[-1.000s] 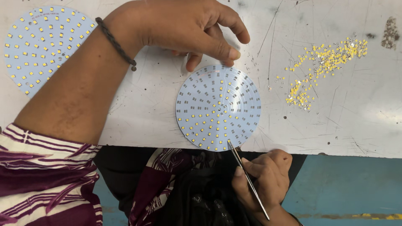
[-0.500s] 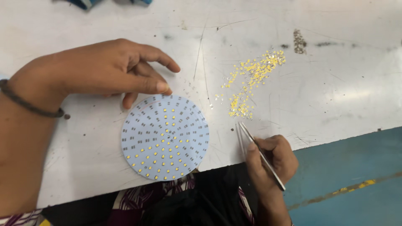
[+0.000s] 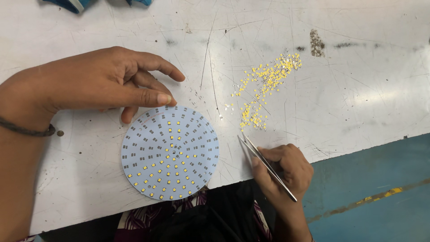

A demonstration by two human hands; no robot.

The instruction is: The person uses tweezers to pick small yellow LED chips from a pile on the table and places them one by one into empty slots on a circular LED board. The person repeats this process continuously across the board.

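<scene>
From the head cam, the round LED board (image 3: 170, 152) sits at the near edge of the white tabletop (image 3: 358, 89), maybe half its pads filled with yellow chips, the outer upper rows bare. Left hand (image 3: 103, 83) rests loosely curled, fingertips on the board's far rim; right hand (image 3: 286, 168) pinches tweezers (image 3: 264, 166) just short of the loose chip pile (image 3: 264, 89), so plenty left to place

scratched white table (image 3: 367, 89), blue floor (image 3: 380, 188), blue objects (image 3: 74, 4).

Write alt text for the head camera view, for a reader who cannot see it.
A person's left hand rests its fingertips at the upper edge of a round white circuit disc partly filled with small yellow chips, while the right hand holds metal tweezers pointed toward a loose scatter of yellow chips. Everything lies on a scratched white table.
</scene>
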